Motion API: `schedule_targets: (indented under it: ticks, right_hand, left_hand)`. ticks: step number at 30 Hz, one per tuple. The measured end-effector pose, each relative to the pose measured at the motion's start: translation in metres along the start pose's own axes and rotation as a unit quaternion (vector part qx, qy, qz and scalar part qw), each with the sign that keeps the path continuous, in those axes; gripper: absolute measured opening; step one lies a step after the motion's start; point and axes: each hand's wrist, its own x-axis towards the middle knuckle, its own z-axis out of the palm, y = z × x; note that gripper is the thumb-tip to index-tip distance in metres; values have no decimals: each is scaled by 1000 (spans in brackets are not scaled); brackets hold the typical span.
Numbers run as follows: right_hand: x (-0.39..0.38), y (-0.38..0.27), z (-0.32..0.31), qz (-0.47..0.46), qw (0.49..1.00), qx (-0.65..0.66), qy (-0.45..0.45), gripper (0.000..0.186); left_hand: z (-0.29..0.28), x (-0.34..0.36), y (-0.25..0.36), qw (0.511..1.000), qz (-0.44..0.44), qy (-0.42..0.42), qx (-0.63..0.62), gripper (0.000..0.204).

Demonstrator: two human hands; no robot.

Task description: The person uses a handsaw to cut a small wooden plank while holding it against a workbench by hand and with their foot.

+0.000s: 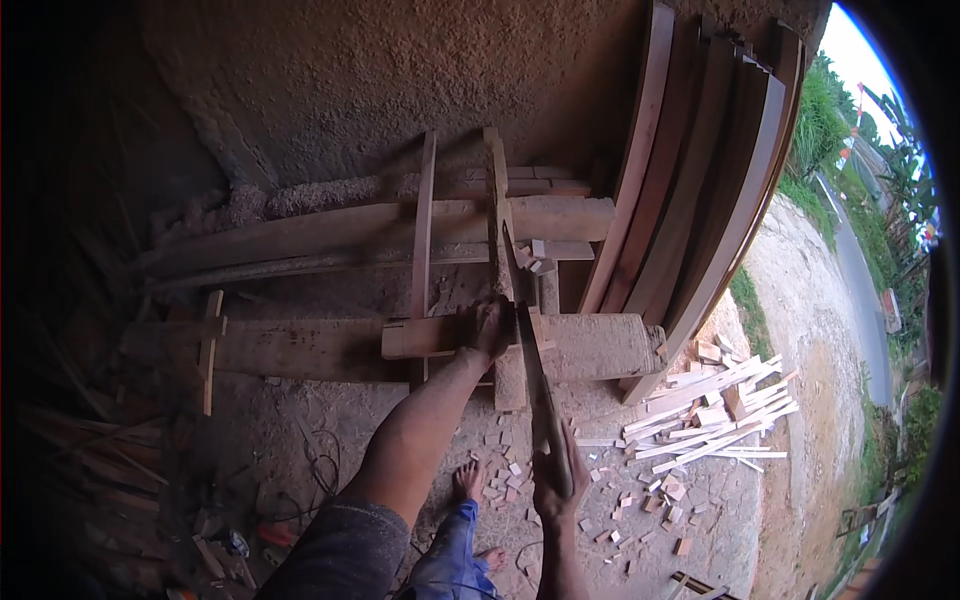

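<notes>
My right hand (560,478) is closed around the handle of a handsaw (540,395). The saw's long blade runs away from me to the right edge of my left hand. With curled fingers, my left hand (487,325) grips a short wooden board (425,337) and presses it down on a thick plank (590,345) laid sideways. The saw blade lies against the board's right end, close to my fingers. How deep the blade sits in the wood is hidden. A narrow upright-looking beam (510,385) crosses under the plank beside the blade.
Long boards (690,190) lean on the wall at the right. Pale offcut strips (710,410) are heaped on the floor, with small wood blocks (630,500) scattered near my feet. A second plank (340,235) lies farther back. A cable (322,465) curls at the left.
</notes>
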Motion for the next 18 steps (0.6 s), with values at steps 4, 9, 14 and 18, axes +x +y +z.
schedule_targets:
  ticks: [4,9,14,18]
  right_hand:
    - [8,10,15,-80,996,-32,9,54]
    - [-14,2,22,-50,998,-22,20,52]
    - [-4,17,13,2,1000,20,3,53]
    - [-4,-1,16,-16,999,45,-23,52]
  left_hand:
    - [6,-13,-5,1000,25,-3,-18,7]
    - [16,-30,-14,993,58,49,93,12]
    - [3,-28,2,995,53,81,-29,10]
    - [1,-28,-30,998,51,40,-15,8]
